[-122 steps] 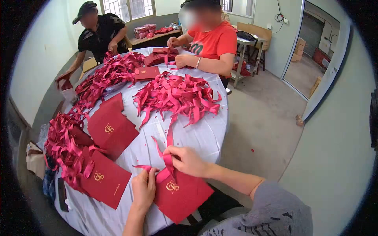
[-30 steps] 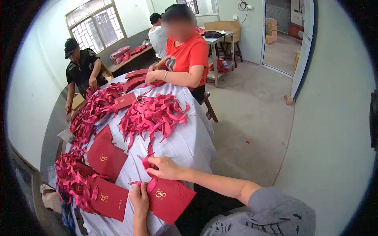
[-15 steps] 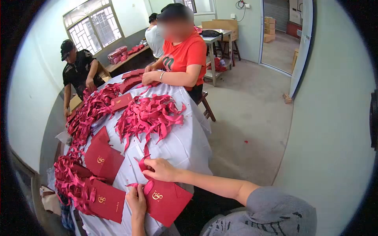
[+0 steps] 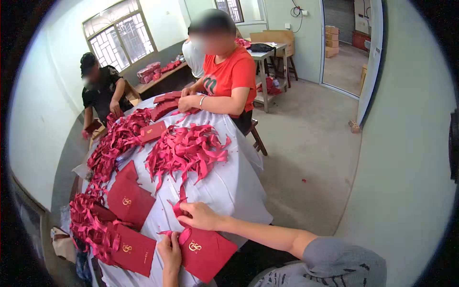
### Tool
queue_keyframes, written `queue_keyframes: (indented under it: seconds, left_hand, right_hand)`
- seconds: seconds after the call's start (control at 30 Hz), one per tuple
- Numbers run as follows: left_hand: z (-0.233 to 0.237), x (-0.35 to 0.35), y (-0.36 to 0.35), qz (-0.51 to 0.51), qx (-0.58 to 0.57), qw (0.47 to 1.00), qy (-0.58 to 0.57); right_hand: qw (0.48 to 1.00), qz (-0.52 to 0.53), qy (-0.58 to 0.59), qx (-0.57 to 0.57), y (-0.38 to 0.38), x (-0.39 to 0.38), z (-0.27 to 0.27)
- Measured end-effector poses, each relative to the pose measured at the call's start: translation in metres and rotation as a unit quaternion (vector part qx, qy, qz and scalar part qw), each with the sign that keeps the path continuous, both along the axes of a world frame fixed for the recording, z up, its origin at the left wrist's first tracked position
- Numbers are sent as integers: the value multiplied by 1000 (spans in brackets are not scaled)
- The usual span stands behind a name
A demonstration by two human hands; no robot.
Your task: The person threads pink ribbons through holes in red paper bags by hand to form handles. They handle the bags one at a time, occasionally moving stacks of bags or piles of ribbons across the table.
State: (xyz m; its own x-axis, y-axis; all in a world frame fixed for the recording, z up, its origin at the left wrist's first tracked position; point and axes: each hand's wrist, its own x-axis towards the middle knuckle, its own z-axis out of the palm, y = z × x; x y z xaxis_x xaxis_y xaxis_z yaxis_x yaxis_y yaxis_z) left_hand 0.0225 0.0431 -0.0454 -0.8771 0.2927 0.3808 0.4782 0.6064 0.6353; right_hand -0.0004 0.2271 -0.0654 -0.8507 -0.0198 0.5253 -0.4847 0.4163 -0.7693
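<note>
Left grip and right grip pinch ribbon toward folder ten-to-eleven o'clock. Judged: ribbon soft, slippery; folder light, stiffish; hold by edges.

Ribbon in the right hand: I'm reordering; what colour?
Deep pink ribbon, shown best in the head view.

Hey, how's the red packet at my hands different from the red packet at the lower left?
The near packet has the left hand at its edge; the left packet has no hand on it. Ribbon lies only at the near packet's top corner, while a ribbon pile overlaps the left packet's side. Both are dark red with a gold emblem.
</note>
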Motion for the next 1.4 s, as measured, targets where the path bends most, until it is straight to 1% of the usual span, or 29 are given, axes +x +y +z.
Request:
queue_keyframes:
  seconds: [0.07,0.13,0.23,0.33,0.47,0.53,0.6,0.67,0.77,0.83,1.07,1.17,1.23,1.33,1.4]
  left_hand:
    - [-1,0,0,-1,2,1000,16]
    - [-5,-3,-2,-4,1,1000,19]
    - [-3,-1,-1,-2,-11,1000,27]
    - [-3,-1,-1,-9,-14,999,39]
    - [-4,0,-1,-7,-3,1000,22]
    - [3,3,1,3,-21,1000,-6]
    - [-2,1,-1,-1,-13,1000,2]
    - [-5,-1,-1,-5,-7,1000,9]
    - [-6,-2,-3,-11,-10,1000,18]
    - [-6,-1,-2,-16,8,1000,21]
    - [-3,0,-2,-13,-6,1000,4]
    - [0,0,-1,-16,10,1000,-6]
    - [2,2,0,-15,9,1000,4]
    - [-4,1,-2,-18,41,999,-4]
    - [-2,1,-2,-19,37,999,-7]
  right_hand:
    - [999,-10,33,2,0,2,3]
    - [999,-9,42,0,-1,1,1]
    - [1000,3,6,0,0,1,2]
    - [1000,15,13,-10,0,1,1]
    - [999,27,14,-20,-1,0,-2]
    - [998,13,58,-20,-3,-1,-5]
    - [998,17,58,-19,-1,-1,-4]
    - [998,21,57,-21,-1,-1,-3]
    - [999,19,33,-17,-1,2,0]
    - [1000,15,7,-14,-1,3,1]
    - [1000,25,7,-9,0,3,1]
    - [1000,27,-3,-4,-1,2,1]
    - [999,19,21,-25,-3,1,-2]
    - [999,32,2,-16,-2,2,-1]
    - [999,32,-2,-9,-1,1,-1]
